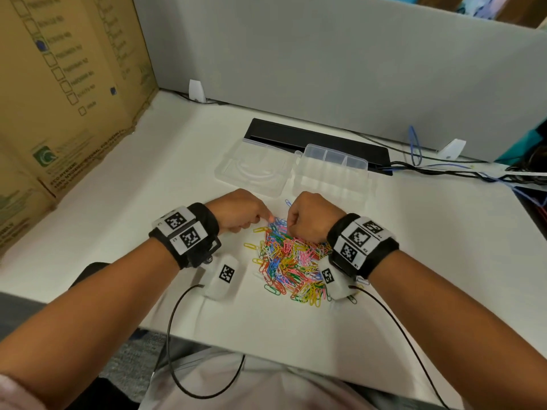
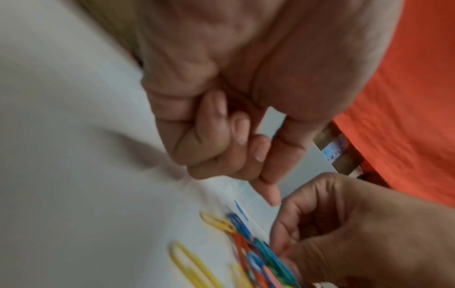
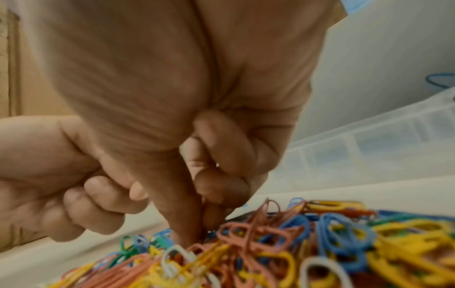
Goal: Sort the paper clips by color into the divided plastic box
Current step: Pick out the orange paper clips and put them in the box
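A heap of mixed-colour paper clips (image 1: 291,261) lies on the white table (image 1: 148,232) between my wrists. Behind it stands the clear divided box (image 1: 331,173), its compartments bare, with the lid (image 1: 254,170) folded open to the left. My left hand (image 1: 268,218) has most fingers curled into the palm. One finger (image 2: 269,196) reaches toward the blue clips at the heap's far edge. My right hand (image 3: 200,231) is curled, thumb and forefinger pinching into the clips (image 3: 246,243) there; which colour it holds is hidden. A lone blue clip (image 1: 287,202) lies just beyond.
A big cardboard carton (image 1: 65,84) walls off the left side and a grey partition (image 1: 325,69) the back. A black tray (image 1: 319,140) sits behind the box. Cables (image 1: 444,167) run along the right. The table's front edge is close to my body.
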